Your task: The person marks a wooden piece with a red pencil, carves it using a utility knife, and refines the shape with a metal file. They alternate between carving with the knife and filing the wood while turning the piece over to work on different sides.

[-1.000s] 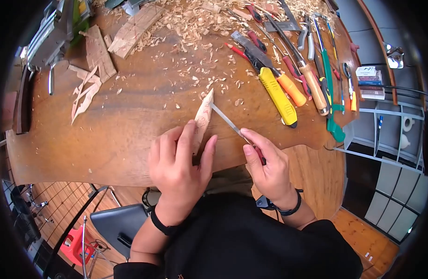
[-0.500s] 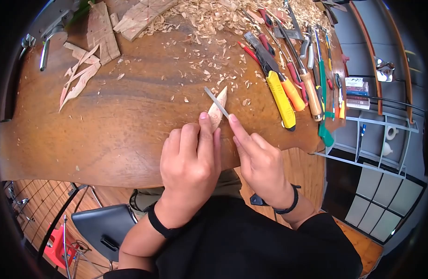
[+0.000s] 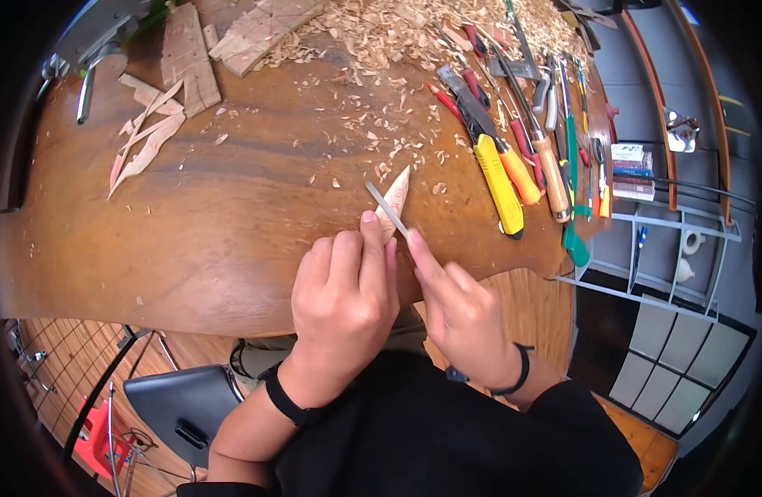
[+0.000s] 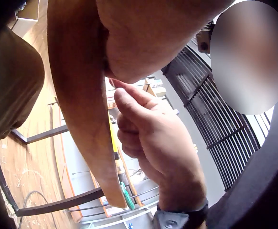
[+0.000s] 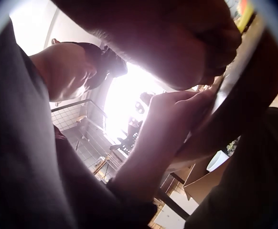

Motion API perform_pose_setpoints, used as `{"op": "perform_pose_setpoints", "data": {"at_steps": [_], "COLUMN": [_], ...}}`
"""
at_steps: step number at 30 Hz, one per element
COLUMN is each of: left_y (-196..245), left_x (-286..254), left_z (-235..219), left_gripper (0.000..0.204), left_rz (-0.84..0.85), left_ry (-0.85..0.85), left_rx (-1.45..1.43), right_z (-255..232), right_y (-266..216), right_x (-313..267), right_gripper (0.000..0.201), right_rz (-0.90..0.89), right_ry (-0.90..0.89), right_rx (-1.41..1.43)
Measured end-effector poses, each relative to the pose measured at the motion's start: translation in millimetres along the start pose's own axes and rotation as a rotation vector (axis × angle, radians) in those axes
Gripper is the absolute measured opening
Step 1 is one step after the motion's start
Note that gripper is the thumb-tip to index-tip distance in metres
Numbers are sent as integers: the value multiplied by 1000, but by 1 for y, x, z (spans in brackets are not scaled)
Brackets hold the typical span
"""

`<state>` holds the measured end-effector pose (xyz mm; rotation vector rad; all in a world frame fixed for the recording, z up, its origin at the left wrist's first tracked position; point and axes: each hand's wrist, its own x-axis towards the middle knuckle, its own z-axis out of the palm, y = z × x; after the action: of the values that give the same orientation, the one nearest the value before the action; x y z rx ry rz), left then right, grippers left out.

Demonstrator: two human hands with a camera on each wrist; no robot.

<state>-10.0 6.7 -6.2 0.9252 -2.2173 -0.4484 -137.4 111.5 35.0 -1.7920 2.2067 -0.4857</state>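
A slim, pointed piece of wood (image 3: 400, 189) with red markings lies at the near edge of the table, its tip facing away from me. My left hand (image 3: 341, 290) holds its near end, the index finger extended along it; the palm hides the rest. A narrow flat metal file (image 3: 380, 197) crosses the wood at a slant, its end past the left side. My right hand (image 3: 464, 311) grips the file, index finger stretched along the metal and the handle hidden in the palm. In the left wrist view the right hand (image 4: 153, 133) shows curled fingers beside the table edge.
To the right lie a yellow utility knife (image 3: 498, 186), an orange-handled tool (image 3: 523, 178), a wooden-handled tool (image 3: 552, 182) and a red pencil (image 3: 444, 99). Wood shavings (image 3: 381, 41) cover the back. Wood offcuts (image 3: 153, 141) and a metal vise (image 3: 91, 74) are at the left.
The file has moved from the wood's right side near its tip to lie across it, pointing left. My right hand has come closer to the left, and the view has shifted slightly.
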Motion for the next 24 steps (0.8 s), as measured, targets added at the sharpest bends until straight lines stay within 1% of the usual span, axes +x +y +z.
{"op": "perform_pose_setpoints", "data": {"at_steps": [2,4,7,9,10,12,13,16,19,22,24], "left_y": [1,0,-1,0,2,4,5,4,1,2,2], "left_x": [-1,0,-1,0,-2,-2,-2,-3,-3,-3,-1], "left_z": [1,0,1,0,-2,-2,-2,-1,1,1,-1], "left_gripper": [33,33,32,32,33,33,34,34,33,33,33], "left_rz": [-12,-5,29,42,15,-28,-34,-37,11,32,19], "left_ry": [-9,-7,-17,-1,-26,-46,-42,-46,-52,-39,-33], "left_rx": [-34,-42,-46,-29,-51,-69,-77,-91,-81,-54,-46], "right_z": [0,4,11,14,15,11,8,7,12,13,13], "right_y": [1,6,1,-2,-3,-3,-2,3,5,3,2], "right_x": [-8,-8,23,23,24,6,-2,-13,14,22,4], "right_gripper": [69,68,66,64,63,62,60,61,63,64,65], "right_rz": [8,-4,-5,14,22,31,56,45,47,66,64], "right_ry": [-17,17,69,92,101,85,72,51,89,116,103], "right_rx": [-3,1,2,0,-5,13,29,30,1,24,61]}}
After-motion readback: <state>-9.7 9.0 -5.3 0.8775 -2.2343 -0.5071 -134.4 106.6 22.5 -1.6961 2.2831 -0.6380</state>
